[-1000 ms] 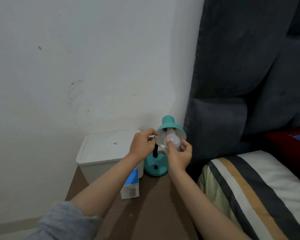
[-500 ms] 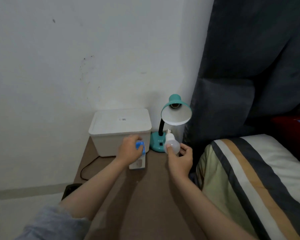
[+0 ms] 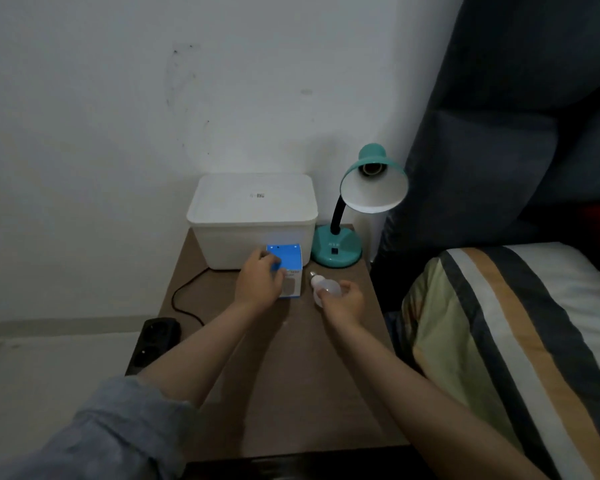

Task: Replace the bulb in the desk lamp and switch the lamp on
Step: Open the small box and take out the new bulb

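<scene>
Teal gooseneck desk lamp [image 3: 343, 237]: socket empty, shade tilted toward viewer. Right hand [image 3: 343, 301] cups frosted white bulb [image 3: 321, 287] low at the brown tabletop [image 3: 291, 375], likely to set it down. Left hand [image 3: 258, 280] curls onto blue-and-white bulb carton [image 3: 288, 268], presumably to fetch the replacement.

Lamp [image 3: 361, 202]: glossy teal shade, smooth. Storage box [image 3: 253, 216]: matt white plastic. Bench [image 3: 291, 375]: matt brown; bulb carton [image 3: 290, 271]: printed card.

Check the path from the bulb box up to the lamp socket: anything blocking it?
Nothing visible blocks it. The socket is bare inside the shade, open toward the table. The left hand grips the bulb box below and left of it.
</scene>
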